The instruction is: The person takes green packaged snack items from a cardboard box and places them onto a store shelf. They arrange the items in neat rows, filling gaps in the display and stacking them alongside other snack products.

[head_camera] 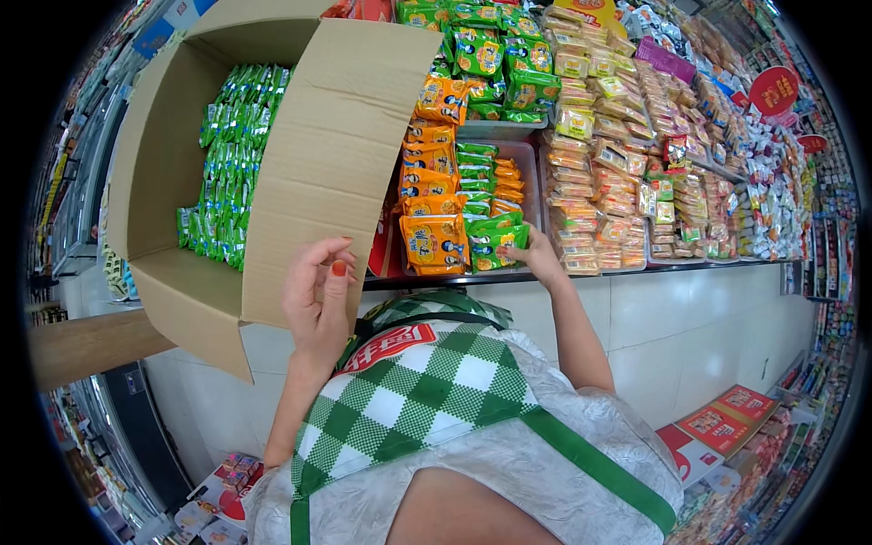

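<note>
My right hand grips the right edge of a green snack packet at the front of a clear plastic bin. Left of that packet stands a row of orange snack packets. Behind it are more green packets, with small orange packets beside them. My left hand is raised in front of the carton's flap, fingers loosely curled and nothing in them; whether it touches the cardboard I cannot tell. The open cardboard carton holds rows of green packets.
Another bin of green packets lies behind. To the right, bins of wrapped snacks line the display, whose dark front edge runs before me. A wooden beam is at left. Red printed boxes stand lower right.
</note>
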A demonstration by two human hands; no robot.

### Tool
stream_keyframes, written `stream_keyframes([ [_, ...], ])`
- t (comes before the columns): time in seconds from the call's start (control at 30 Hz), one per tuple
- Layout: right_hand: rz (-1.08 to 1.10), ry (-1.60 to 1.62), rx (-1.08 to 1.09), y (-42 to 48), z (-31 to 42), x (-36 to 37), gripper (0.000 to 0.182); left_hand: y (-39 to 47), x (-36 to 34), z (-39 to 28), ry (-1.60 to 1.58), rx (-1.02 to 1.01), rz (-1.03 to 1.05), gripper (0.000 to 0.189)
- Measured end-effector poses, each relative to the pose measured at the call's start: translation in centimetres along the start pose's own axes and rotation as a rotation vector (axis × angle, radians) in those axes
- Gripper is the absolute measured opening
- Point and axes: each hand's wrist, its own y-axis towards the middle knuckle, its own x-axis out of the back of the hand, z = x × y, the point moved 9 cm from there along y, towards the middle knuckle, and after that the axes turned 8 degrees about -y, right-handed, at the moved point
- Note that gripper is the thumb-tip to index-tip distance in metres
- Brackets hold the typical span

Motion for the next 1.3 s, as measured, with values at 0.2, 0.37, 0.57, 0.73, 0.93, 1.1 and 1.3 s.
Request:
stream_keyframes([
  [0.2,0.161,-0.199,-0.13,2.3,-1.3,0.1,0.037,-0.5,-0.2,0.6,0.025,0.059,0.008,0.024],
  [0.37,0.185,-0.231,-0.092,3.3,-1.8,0.2,0.031,-1.0,0.3,1.1,0.019,0.08,-0.012,0.023],
  [0.57,0.124,-0.22,0.008,3.5,-1.2,0.3,0.025,-1.5,0.4,1.6,0.048,0.097,-0.031,0.022],
  [0.73,-0.023,-0.549,0.129,3.2,-1.8,1.4,0.031,-1.5,0.2,2.3,0.025,0.124,-0.035,0.02],
  [0.93,-0.102,-0.654,0.21,2.6,-0.1,1.9,0.037,-1.6,0.3,2.8,0.008,0.153,-0.026,0.019],
  [1.1,-0.14,-0.81,0.18,1.9,0.5,1.6,0.04,-1.4,0.5,1.7,0.088,0.058,-0.085,0.015],
  [1.3,-0.22,-0.755,0.358,1.9,1.3,1.9,0.07,-0.7,2.1,-0.8,0.486,-0.215,-0.116,0.019],
])
